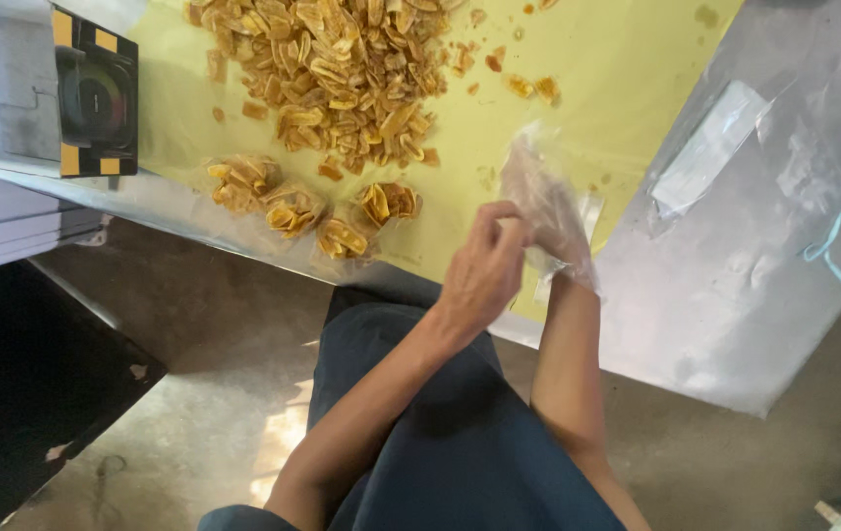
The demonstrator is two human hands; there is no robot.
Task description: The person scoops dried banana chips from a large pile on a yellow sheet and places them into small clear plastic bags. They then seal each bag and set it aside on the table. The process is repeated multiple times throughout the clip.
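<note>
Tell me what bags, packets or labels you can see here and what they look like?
Clear plastic bag: held in both hands at the table edge, crinkly, see-through.
Filled packets: a row of small clear bags of golden chips at the yellow sheet's near edge.
Flat plastic sleeve: lying on the shiny metal table, right side, see-through and rectangular.
Black device: top left, boxy, with yellow squares at its corners.

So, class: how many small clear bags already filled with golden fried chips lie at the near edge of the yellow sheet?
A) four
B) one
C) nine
A: four small clear filled bags lie in a row along the yellow sheet's near edge, below the loose pile of golden chips.
</note>
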